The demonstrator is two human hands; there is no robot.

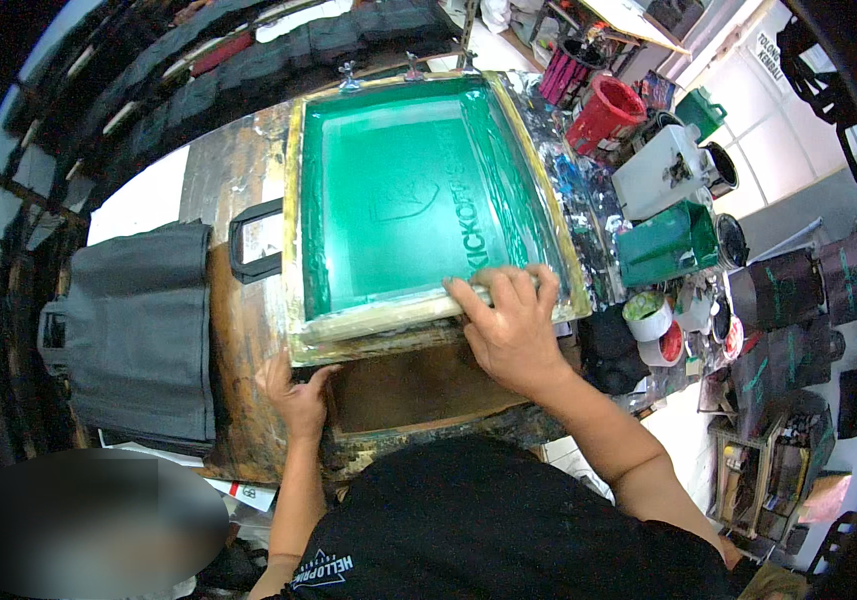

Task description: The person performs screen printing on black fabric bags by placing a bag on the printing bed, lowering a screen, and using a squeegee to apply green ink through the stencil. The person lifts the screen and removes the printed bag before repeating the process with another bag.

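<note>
Overhead, the screen-printing frame with green mesh lay flat on a worn, ink-stained wooden printing table, its wooden rim facing the person at the near edge. Right hand rested on that near rim, fingers curled over a squeegee at the bottom of the mesh, grasping it; most of the blade was hidden under the hand. Left hand sat below the frame's near-left corner, fingers spread and pressing on the table edge, holding nothing. A black bag handle stuck out from under the frame's left side. Stacked dark grey tote bags lay left of the table. To the right, well apart from the hands: a red bucket, green ink containers, tape rolls.
</note>
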